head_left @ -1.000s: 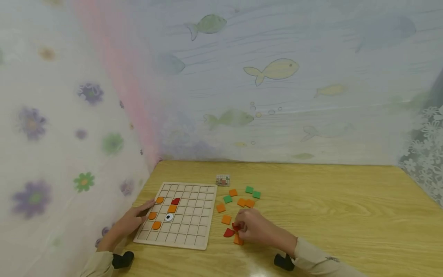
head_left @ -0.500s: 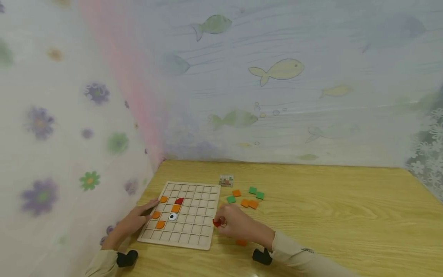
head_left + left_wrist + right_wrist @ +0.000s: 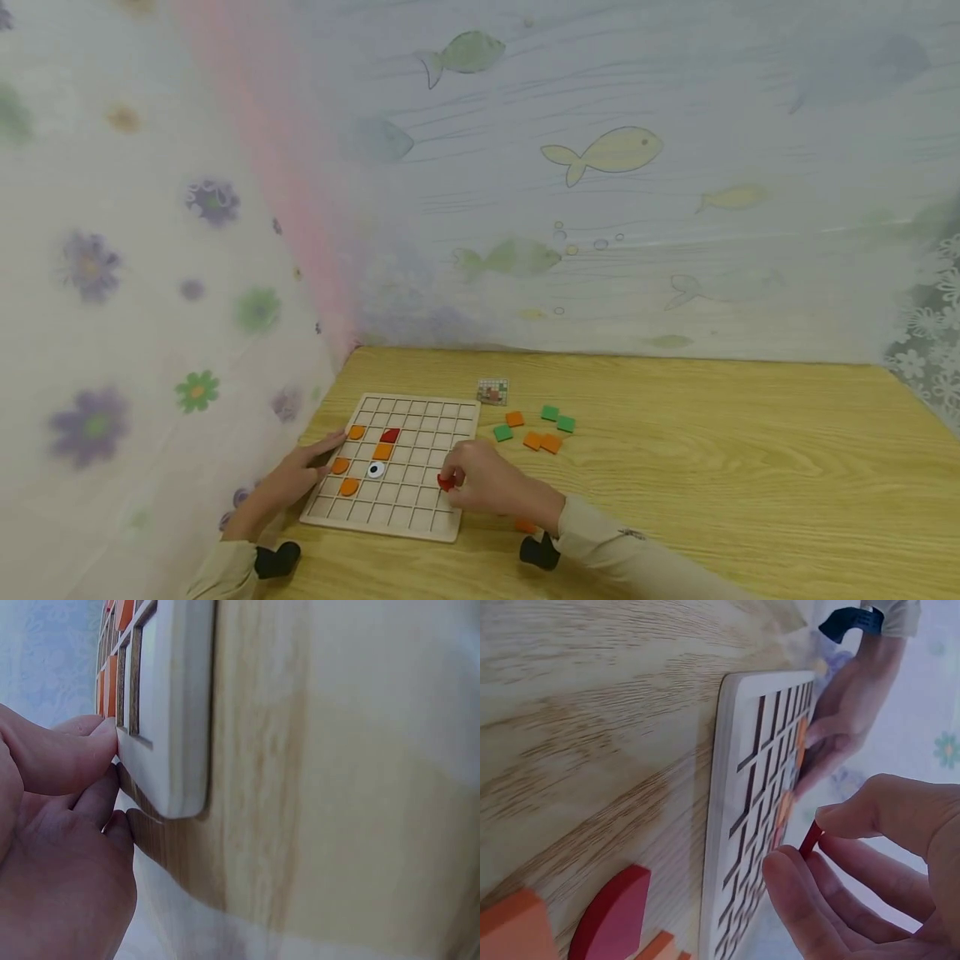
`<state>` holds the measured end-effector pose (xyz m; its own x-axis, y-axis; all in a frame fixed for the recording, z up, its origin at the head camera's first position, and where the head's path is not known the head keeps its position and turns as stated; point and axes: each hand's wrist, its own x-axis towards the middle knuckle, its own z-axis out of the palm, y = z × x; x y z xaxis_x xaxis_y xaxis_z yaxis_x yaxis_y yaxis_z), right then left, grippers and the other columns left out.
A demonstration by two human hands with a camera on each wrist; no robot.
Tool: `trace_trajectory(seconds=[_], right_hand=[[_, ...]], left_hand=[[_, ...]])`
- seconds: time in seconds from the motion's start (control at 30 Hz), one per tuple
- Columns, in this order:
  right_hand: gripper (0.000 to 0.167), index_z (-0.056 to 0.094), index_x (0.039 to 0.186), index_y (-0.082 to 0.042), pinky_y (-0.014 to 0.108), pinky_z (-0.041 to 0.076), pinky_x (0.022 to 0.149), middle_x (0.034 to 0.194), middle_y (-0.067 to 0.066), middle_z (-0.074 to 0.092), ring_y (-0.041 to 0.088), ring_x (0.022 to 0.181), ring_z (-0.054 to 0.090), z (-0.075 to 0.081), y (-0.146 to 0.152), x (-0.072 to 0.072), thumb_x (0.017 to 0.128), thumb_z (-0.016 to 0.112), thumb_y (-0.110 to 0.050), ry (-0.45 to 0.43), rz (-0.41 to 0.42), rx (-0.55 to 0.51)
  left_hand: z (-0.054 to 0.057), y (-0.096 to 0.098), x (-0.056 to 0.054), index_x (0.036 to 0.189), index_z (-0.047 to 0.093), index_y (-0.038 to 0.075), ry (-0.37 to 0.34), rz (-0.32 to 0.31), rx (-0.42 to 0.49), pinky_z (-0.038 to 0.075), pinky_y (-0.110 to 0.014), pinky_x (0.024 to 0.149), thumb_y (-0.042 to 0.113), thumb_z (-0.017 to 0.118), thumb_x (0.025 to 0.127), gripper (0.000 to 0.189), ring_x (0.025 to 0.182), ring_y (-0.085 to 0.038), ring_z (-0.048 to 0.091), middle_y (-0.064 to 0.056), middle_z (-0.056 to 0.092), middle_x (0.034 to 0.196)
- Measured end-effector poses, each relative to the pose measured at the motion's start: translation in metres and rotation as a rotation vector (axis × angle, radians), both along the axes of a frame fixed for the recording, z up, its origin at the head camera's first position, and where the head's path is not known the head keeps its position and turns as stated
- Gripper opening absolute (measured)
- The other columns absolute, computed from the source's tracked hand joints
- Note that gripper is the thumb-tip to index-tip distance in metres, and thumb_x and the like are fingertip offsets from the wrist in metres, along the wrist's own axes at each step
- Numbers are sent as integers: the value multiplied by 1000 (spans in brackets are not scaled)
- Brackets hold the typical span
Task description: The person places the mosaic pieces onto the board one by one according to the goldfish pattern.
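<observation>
A pale wooden grid board lies on the table, bearing several orange pieces, a red piece and a white disc with a black dot. My left hand rests at its left edge, thumb and index finger spread apart along it. In the left wrist view the thumb touches the edge. My right hand pinches a small red piece between thumb and fingers over the board's right side. A red quarter-round piece lies on the table in the right wrist view.
Loose green squares and orange squares lie right of the board. One orange piece is partly hidden by my right arm. A small pattern card sits beyond the board's far right corner. Decorated curtains stand behind and at left.
My right hand has picked up a red piece from the loose pieces and moved left with it to the board's right side. The left hand stays at the board's edge. The view has shifted slightly.
</observation>
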<state>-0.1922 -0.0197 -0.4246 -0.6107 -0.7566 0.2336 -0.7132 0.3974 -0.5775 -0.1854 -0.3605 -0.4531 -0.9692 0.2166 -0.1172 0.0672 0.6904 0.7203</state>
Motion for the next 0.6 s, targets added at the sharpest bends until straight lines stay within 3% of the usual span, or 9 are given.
trace_trajectory(seconds=[0.27,0.6], right_hand=[[15,75,89,-5,11,44,62,83,-3,68,1,71,57,-1,-14,-3,75,73,-6,-80,-22,-9],[15,74,90,-4,10,45,63,85,-2,68,0,72,58,-7,-32,-9,75,73,-4,-93,17,-51]], left_hand=[[-1,-1,1,146,34,2,-8,9,20,11,-61,108,-3,48,91,57,140,-43,11,-19,20,153],[-2,0,0,146,34,2,-15,6,24,10,-62,108,-3,47,91,57,140,-42,10,-20,19,153]])
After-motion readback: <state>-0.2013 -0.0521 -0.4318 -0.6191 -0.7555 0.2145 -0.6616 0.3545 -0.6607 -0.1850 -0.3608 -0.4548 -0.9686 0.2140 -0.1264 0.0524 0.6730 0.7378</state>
